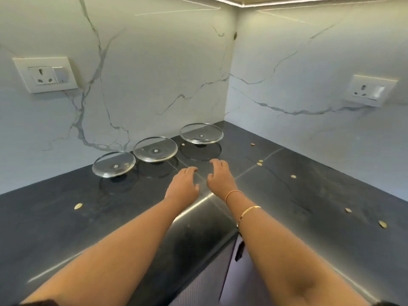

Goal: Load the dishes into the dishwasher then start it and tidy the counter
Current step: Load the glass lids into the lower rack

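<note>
Three round glass lids lie upside down in a row on the dark corner counter point(55, 221): a left glass lid point(113, 164), a middle glass lid point(155, 149) and a right glass lid point(201, 133). My left hand point(183, 186) reaches forward just short of the middle lid, fingers loosely bent, holding nothing. My right hand point(219, 175) hovers beside it below the right lid, fingers relaxed and empty. Both hands are apart from the lids.
Several small yellowish seeds or husks point(78, 206) are scattered over the counter, more of them on the right side point(382, 224). Marble walls meet in the corner, with a socket on the left wall point(47, 75) and another on the right wall point(369, 90). Cabinet fronts point(231, 272) lie below the counter edge.
</note>
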`<state>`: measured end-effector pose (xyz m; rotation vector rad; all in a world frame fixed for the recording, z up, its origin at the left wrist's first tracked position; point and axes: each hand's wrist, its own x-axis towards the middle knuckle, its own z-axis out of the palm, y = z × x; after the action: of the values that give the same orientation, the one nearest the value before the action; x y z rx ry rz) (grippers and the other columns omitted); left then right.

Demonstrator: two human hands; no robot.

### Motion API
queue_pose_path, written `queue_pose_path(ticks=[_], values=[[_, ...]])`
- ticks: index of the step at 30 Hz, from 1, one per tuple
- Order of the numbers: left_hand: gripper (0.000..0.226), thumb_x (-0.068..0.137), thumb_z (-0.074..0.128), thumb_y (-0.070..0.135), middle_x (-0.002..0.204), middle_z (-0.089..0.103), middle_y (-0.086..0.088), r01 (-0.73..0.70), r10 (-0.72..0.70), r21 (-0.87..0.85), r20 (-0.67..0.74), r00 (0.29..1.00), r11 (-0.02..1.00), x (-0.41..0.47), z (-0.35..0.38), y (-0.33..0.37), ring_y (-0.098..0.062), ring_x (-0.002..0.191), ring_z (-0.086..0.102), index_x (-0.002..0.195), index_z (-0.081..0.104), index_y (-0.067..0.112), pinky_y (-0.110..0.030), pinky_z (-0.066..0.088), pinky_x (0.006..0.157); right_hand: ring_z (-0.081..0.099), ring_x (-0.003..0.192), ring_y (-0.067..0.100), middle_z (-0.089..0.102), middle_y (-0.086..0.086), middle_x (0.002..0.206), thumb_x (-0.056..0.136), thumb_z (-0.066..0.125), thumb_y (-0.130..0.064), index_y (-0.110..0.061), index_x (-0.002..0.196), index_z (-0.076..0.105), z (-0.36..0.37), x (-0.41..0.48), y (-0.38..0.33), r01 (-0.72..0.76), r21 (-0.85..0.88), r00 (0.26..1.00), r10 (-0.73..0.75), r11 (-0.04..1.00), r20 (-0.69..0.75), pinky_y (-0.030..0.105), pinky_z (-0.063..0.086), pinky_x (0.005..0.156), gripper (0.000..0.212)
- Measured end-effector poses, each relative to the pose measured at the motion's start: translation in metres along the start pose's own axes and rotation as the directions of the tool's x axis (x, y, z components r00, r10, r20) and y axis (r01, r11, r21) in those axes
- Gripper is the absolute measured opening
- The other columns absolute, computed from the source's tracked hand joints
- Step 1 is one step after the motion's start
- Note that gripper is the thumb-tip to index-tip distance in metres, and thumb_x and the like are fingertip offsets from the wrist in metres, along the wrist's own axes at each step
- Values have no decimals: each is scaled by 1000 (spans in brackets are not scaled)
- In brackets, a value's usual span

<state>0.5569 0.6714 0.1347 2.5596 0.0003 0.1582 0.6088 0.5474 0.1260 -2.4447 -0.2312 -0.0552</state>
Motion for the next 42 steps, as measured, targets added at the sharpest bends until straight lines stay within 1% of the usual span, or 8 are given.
queue_pose_path(ticks=[6, 11, 15, 22, 27, 32, 37, 42], values=[[54, 90, 54, 20, 142, 41, -5, 26, -26, 13, 6, 1000, 1000, 104, 5, -1, -22, 128, 43, 141, 36, 17, -34, 37, 104, 48, 121, 28, 46, 12, 135, 90, 50, -11, -8, 136, 40, -9, 125, 30, -223, 371, 972, 233, 901, 17, 28, 36, 95, 47], [53, 90, 54, 18, 140, 42, -7, 114, -115, 30, 15, 993, 993, 193, 26, -17, -22, 127, 44, 140, 36, 14, -33, 36, 105, 56, 107, 30, 57, 13, 113, 90, 52, -12, -8, 119, 50, 15, 234, 52, -468, 752, 863, 424, 464, 276, 39, 48, 95, 30], [54, 90, 54, 19, 141, 43, -7, 134, -134, 24, 16, 991, 991, 228, 34, -17, -22, 128, 43, 140, 37, 14, -34, 37, 105, 52, 119, 36, 54, 18, 121, 92, 54, -14, -2, 122, 47, 31, 273, 56, -508, 828, 815, 444, 238, 372, 38, 48, 88, 33], [54, 92, 55, 20, 145, 39, -4, 173, -173, -3, 34, 984, 985, 275, 56, -20, -20, 130, 41, 141, 34, 17, -33, 36, 105, 61, 102, 30, 58, 20, 118, 91, 60, -12, 1, 126, 46, 62, 320, 74, -493, 870, 746, 519, 7, 418, 36, 51, 82, 40], [53, 92, 55, 19, 145, 38, -3, 193, -192, -30, 48, 980, 981, 276, 66, -19, -20, 128, 44, 141, 34, 18, -31, 38, 101, 60, 94, 30, 59, 20, 111, 89, 48, 7, 3, 124, 48, 59, 325, 79, -492, 870, 727, 558, 18, 400, 34, 51, 66, 36], [52, 92, 54, 20, 144, 39, -4, 203, -202, -26, 44, 978, 979, 273, 72, -10, -21, 127, 43, 141, 35, 18, -34, 38, 102, 60, 80, 23, 61, 16, 92, 88, 44, 0, -8, 108, 41, 44, 315, 82, -428, 903, 716, 620, 27, 321, 32, 49, 60, 22], [50, 92, 52, 18, 140, 42, -7, 155, -155, -27, 26, 988, 987, 257, 76, 14, -24, 126, 43, 139, 38, 17, -37, 40, 102, 53, 62, 22, 65, 14, 85, 79, 45, -10, -12, 100, 45, 22, 281, 90, -381, 861, 734, 676, 336, 61, 30, 41, 57, 21], [44, 91, 52, 16, 135, 47, -7, 62, -62, -52, 16, 998, 997, 234, 73, 31, -24, 124, 45, 134, 44, 15, -34, 37, 104, 62, 84, 32, 67, 14, 95, 79, 46, -17, -15, 97, 47, 5, 235, 101, -403, 777, 707, 704, 483, -71, 38, 49, 73, 17]])
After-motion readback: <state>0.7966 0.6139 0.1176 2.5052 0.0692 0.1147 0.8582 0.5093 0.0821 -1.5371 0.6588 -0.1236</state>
